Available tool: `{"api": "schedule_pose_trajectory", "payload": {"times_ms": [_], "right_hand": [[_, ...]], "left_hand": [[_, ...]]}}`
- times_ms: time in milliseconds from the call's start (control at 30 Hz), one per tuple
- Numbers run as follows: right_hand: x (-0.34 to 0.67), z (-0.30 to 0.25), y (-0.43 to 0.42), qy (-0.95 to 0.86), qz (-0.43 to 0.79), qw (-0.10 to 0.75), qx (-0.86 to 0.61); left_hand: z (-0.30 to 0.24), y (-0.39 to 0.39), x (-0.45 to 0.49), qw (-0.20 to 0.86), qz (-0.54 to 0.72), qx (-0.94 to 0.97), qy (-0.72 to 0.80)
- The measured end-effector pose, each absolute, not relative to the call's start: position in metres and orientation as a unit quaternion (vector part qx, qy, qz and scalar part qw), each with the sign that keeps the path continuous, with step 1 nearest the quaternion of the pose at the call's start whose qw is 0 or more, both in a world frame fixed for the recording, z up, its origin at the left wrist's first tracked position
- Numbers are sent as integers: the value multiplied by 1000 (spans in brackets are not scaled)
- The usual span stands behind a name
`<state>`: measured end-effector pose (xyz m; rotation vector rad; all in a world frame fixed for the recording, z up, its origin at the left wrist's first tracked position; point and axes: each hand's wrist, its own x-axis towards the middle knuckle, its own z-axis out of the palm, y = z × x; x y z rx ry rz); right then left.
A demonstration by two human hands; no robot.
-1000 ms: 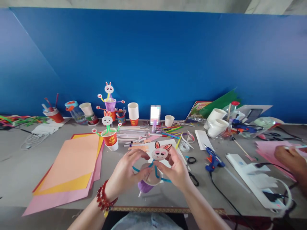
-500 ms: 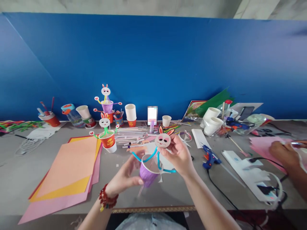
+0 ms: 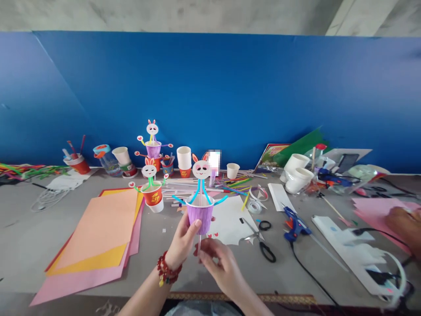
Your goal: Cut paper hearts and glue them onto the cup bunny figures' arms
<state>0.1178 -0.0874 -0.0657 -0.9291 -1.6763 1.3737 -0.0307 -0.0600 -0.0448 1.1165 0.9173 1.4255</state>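
My left hand (image 3: 184,239) is closed around a purple paper cup (image 3: 200,215), holding it upright above the grey table (image 3: 26,237). A paper rabbit face (image 3: 201,169) stands on a thin white stick above the cup, with blue pipe-cleaner arms (image 3: 197,196) spreading over the rim. Below the cup my right hand (image 3: 219,263) pinches the lower end of the stick (image 3: 199,245). White paper (image 3: 230,221) lies on the table behind the cup.
Orange, yellow and pink paper sheets (image 3: 95,232) lie at left. Finished rabbit cups (image 3: 151,193) stand behind them. Scissors (image 3: 261,243), a blue glue gun (image 3: 294,224), tape rolls and straws lie to the right. Another person's hand (image 3: 404,228) rests on pink paper at far right.
The cup has been turned upright and raised. My right hand left the rabbit face and dropped below the cup to the stick. The rabbit face now stands high above the rim.
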Motion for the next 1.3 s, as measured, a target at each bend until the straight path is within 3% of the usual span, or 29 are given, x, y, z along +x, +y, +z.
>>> {"api": "schedule_pose_trajectory", "payload": {"times_ms": [333,767,933,1100,1300], "right_hand": [[116,-80,-91,-661,506,383,-400],[117,-81,-97,-724,468,317,-396],[119,-77,-94,-725,430,347,-412],[119,-79,-97,-725,477,309,-389],[117,-77,-96,-719,476,327,-388]], "left_hand": [[-41,-62,-22,536,602,466,365],[-51,-58,-25,521,617,470,356],[-53,-61,-25,532,607,468,361],[-53,-62,-26,519,614,466,370],[-50,-64,-23,524,605,454,392]]}}
